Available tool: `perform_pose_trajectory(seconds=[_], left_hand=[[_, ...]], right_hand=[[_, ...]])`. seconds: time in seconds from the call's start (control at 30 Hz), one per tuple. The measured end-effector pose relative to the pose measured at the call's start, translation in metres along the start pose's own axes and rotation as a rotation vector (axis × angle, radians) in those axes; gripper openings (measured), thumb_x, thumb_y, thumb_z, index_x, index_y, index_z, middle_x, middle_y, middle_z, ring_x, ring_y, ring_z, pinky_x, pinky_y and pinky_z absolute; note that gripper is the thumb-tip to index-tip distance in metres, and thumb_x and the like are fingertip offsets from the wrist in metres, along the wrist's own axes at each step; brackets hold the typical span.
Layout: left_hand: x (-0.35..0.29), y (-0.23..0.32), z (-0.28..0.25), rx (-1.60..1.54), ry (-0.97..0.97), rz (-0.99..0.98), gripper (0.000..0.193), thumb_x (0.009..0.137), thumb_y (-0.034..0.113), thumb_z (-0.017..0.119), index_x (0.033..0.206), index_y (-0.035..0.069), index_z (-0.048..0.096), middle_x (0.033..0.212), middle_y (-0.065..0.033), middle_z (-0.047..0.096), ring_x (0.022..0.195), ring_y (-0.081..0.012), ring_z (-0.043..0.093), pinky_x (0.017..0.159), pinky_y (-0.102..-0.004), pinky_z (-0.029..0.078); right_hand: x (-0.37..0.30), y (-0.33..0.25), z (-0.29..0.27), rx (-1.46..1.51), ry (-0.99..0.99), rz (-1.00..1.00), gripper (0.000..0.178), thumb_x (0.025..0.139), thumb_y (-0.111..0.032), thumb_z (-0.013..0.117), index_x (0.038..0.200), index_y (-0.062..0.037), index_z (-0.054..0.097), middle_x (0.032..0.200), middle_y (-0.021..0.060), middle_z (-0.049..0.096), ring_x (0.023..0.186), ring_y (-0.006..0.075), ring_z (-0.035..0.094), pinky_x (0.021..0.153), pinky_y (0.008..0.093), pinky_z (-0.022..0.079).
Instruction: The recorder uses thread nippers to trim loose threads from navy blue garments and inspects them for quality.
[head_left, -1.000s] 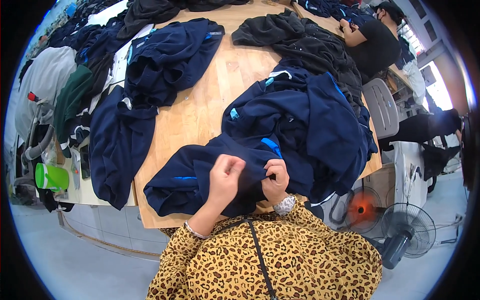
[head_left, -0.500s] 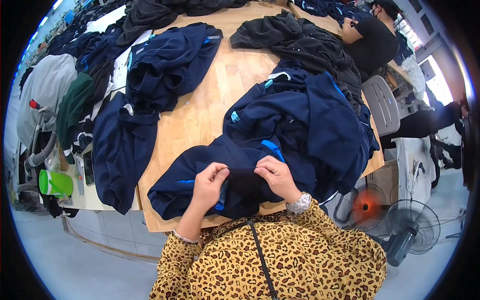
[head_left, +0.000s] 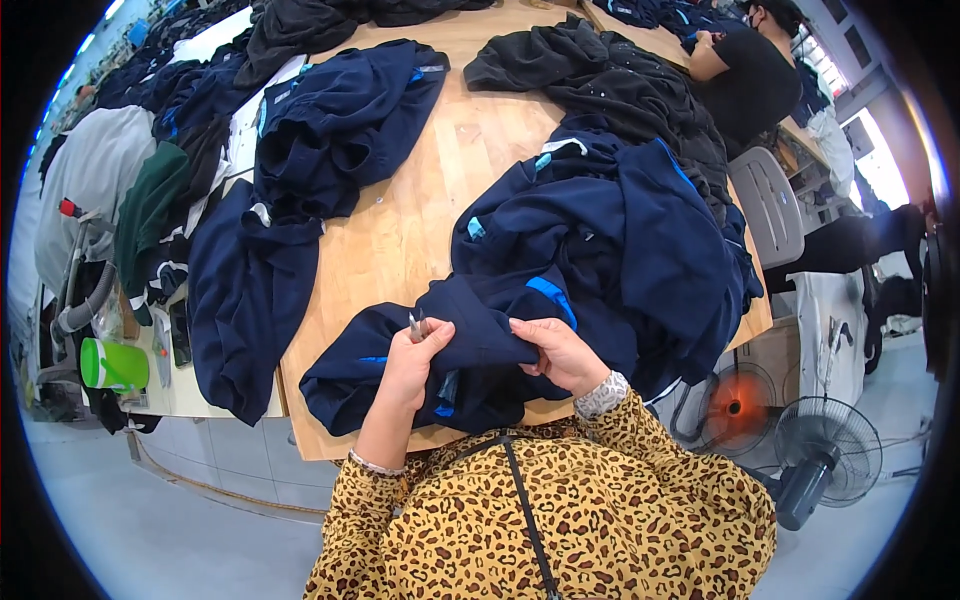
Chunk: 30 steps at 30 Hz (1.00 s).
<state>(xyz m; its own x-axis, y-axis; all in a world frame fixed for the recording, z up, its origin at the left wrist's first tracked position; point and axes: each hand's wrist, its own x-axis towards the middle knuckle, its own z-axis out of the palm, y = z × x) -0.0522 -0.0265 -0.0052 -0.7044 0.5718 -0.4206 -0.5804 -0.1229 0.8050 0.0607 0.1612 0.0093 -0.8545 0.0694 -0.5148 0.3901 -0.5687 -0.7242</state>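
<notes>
A navy garment point(head_left: 480, 325) is stretched between my hands at the near edge of the table. My left hand point(head_left: 410, 358) is closed, its thumb on the cloth's left side. Small metal thread snips point(head_left: 415, 326) stick up out of that fist, points away from me; their handles are hidden. My right hand point(head_left: 565, 355) pinches the cloth's right side between thumb and fingers. More navy cloth with bright blue trim point(head_left: 553, 298) lies bunched just beyond, running into a large heap of navy clothing point(head_left: 660, 240) on the right.
Navy garments point(head_left: 325, 130) lie on the left side of the wooden table point(head_left: 400, 220), black ones point(head_left: 620, 90) at the far right. A standing fan point(head_left: 822, 455) is at the lower right. A green container point(head_left: 113, 364) stands far left. A person in black point(head_left: 745, 85) works at the far right.
The cloth between my hands has been turned, and a navy flap now shows where a dark edge was pulled taut. The snips' points have come into sight at my left hand.
</notes>
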Motion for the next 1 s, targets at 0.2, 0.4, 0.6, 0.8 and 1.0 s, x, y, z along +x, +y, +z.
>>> perform_pose_trajectory(seconds=[0.2, 0.4, 0.6, 0.8, 1.0], left_hand=[[0.018, 0.017, -0.003, 0.328, -0.264, 0.092, 0.009, 0.085, 0.010, 0.066, 0.083, 0.002, 0.065, 0.075, 0.0038, 0.059, 0.071, -0.0049, 0.050, 0.067, -0.0208, 0.041], [0.020, 0.035, 0.009, 0.400, -0.372, 0.084, 0.010, 0.085, 0.011, 0.066, 0.083, 0.001, 0.064, 0.076, 0.0026, 0.059, 0.071, -0.0051, 0.051, 0.067, -0.0209, 0.042], [0.027, 0.051, 0.008, 0.440, -0.435, 0.025, 0.007, 0.083, 0.008, 0.067, 0.083, 0.002, 0.063, 0.076, 0.0010, 0.061, 0.072, -0.0062, 0.054, 0.068, -0.0209, 0.043], [0.045, 0.026, 0.006, 0.482, -0.289, 0.183, 0.011, 0.084, 0.010, 0.065, 0.087, -0.001, 0.066, 0.078, -0.0019, 0.063, 0.073, -0.0102, 0.058, 0.069, -0.0227, 0.046], [0.008, 0.024, 0.007, 0.696, 0.277, 0.712, 0.013, 0.086, 0.009, 0.063, 0.092, -0.002, 0.067, 0.084, -0.0082, 0.064, 0.076, -0.0137, 0.061, 0.066, -0.0263, 0.048]], right_hand=[[-0.003, 0.000, 0.009, -1.277, 0.085, -0.581, 0.017, 0.084, -0.024, 0.066, 0.084, -0.0082, 0.071, 0.090, 0.0022, 0.060, 0.089, 0.0185, 0.050, 0.079, 0.0314, 0.037], [0.003, -0.021, 0.019, -1.209, -0.008, -0.898, 0.021, 0.080, -0.019, 0.069, 0.095, -0.0054, 0.062, 0.108, 0.0053, 0.058, 0.104, 0.0255, 0.052, 0.091, 0.0335, 0.039], [0.000, -0.019, 0.030, -0.192, -0.321, -0.241, 0.007, 0.087, -0.003, 0.061, 0.092, -0.0060, 0.059, 0.085, -0.0031, 0.057, 0.081, 0.0023, 0.053, 0.075, 0.0174, 0.044], [0.006, -0.001, 0.035, 0.319, -0.211, -0.086, 0.022, 0.088, 0.001, 0.056, 0.109, 0.0003, 0.062, 0.103, 0.0053, 0.065, 0.093, 0.0114, 0.062, 0.082, 0.0225, 0.049], [0.009, 0.001, 0.042, 0.388, 0.011, -0.252, 0.033, 0.088, 0.002, 0.055, 0.121, 0.0010, 0.056, 0.109, 0.0080, 0.063, 0.095, 0.0141, 0.060, 0.087, 0.0271, 0.048]])
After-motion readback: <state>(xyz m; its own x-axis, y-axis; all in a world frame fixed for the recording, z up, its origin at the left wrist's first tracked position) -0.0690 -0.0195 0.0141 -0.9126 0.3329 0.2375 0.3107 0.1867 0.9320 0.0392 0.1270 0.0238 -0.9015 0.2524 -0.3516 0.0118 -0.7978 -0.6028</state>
